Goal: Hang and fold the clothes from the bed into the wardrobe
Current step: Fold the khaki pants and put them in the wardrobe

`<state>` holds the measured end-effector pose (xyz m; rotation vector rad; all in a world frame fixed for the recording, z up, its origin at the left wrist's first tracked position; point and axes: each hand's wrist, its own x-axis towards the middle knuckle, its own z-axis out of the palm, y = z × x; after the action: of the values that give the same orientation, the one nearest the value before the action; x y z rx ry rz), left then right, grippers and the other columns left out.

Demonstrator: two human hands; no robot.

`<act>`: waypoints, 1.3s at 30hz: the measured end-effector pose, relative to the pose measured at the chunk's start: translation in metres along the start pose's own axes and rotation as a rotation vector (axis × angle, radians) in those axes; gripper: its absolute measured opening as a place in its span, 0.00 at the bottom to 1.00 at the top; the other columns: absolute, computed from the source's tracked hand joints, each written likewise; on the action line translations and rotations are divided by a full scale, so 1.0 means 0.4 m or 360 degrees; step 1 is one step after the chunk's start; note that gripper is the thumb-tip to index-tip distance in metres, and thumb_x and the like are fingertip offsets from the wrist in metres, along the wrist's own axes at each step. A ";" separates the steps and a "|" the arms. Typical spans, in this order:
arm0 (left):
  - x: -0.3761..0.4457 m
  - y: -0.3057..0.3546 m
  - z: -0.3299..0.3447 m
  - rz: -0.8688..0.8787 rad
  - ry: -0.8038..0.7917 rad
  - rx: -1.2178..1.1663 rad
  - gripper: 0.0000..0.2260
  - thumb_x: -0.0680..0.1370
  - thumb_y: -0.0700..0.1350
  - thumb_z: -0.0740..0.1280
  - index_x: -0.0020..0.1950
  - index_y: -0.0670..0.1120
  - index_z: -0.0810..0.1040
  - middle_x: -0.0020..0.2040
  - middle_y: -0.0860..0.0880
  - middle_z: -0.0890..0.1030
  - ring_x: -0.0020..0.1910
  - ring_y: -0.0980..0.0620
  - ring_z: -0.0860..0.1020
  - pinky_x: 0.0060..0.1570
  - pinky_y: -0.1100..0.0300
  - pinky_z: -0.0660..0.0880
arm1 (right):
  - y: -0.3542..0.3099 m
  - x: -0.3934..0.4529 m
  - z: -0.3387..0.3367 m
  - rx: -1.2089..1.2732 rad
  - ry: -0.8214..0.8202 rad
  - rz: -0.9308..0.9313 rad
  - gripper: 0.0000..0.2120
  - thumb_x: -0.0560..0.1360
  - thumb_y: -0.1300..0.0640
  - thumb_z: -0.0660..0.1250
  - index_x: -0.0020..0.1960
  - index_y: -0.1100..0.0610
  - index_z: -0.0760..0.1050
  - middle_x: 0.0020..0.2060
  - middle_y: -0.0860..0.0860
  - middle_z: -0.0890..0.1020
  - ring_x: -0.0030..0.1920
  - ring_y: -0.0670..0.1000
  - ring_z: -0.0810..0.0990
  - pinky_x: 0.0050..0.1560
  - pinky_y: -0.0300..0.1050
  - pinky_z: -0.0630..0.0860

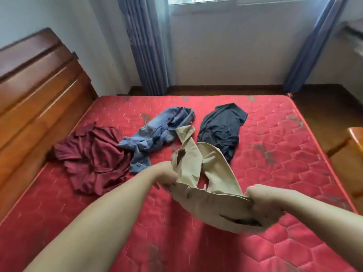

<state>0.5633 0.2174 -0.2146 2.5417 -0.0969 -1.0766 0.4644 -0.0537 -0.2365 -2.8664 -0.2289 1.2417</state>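
No brand, label or writing can be read on any garment or on the bed; the frame is motion-blurred around the hands.

Khaki trousers [208, 185]: held above the red quilted mattress [294, 183] near its front centre. The waistband end is nearest the camera, stretched between the two hands. The long axis runs from the waistband away from the camera toward the window [198, 0]. One leg extends up and slightly left, its far end close to the blue denim garment [157, 134]. The other leg lies to the right, its far part against the black garment [222, 130].

Left hand [167, 175]: grips the left end of the waistband. The fingers are curled round the cloth; their exact lie is blurred.

Right hand [261, 199]: grips the right end of the waistband, fingers closed round a bunch of the fabric.

Other garments on the mattress:
- Dark red garment [90, 156]: crumpled, at left, near the wooden headboard [35, 91].
- Blue denim garment: crumpled, centre, just beside the dark red one.
- Black garment: right of centre, long axis running roughly front to back.

Blue curtains [145, 46] hang at both sides of the window behind the bed.
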 end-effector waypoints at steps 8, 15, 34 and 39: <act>-0.053 0.032 -0.172 0.0504 0.0199 -0.0153 0.10 0.70 0.36 0.63 0.45 0.50 0.77 0.44 0.47 0.82 0.42 0.45 0.81 0.43 0.52 0.77 | -0.059 -0.046 -0.194 -0.0418 0.1004 -0.0448 0.03 0.72 0.55 0.64 0.43 0.51 0.77 0.43 0.46 0.80 0.46 0.50 0.79 0.41 0.43 0.67; -0.138 0.136 -0.266 0.0854 0.0231 -0.0394 0.06 0.79 0.43 0.66 0.46 0.48 0.83 0.46 0.46 0.82 0.45 0.50 0.79 0.60 0.43 0.75 | -0.140 -0.130 -0.335 -0.0191 0.1859 -0.0831 0.07 0.68 0.50 0.65 0.39 0.47 0.82 0.45 0.46 0.82 0.49 0.51 0.80 0.47 0.47 0.74; -0.237 0.174 -0.245 0.0407 0.0455 0.0972 0.16 0.69 0.32 0.61 0.52 0.45 0.81 0.45 0.43 0.82 0.39 0.46 0.77 0.33 0.58 0.74 | -0.111 -0.204 -0.318 -0.0042 0.1618 -0.0377 0.07 0.73 0.52 0.65 0.39 0.54 0.79 0.39 0.41 0.67 0.41 0.53 0.76 0.38 0.42 0.62; -0.276 0.172 -0.234 0.1072 0.0774 0.0633 0.17 0.72 0.44 0.65 0.59 0.56 0.75 0.51 0.52 0.78 0.42 0.51 0.75 0.42 0.56 0.75 | -0.090 -0.201 -0.320 0.0083 0.1555 -0.0255 0.07 0.72 0.53 0.66 0.38 0.55 0.78 0.35 0.44 0.67 0.38 0.53 0.70 0.38 0.43 0.65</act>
<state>0.5572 0.2059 -0.0550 2.6886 -1.0292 -0.1831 0.4985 -0.0227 -0.0882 -2.9260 -0.3640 -0.2339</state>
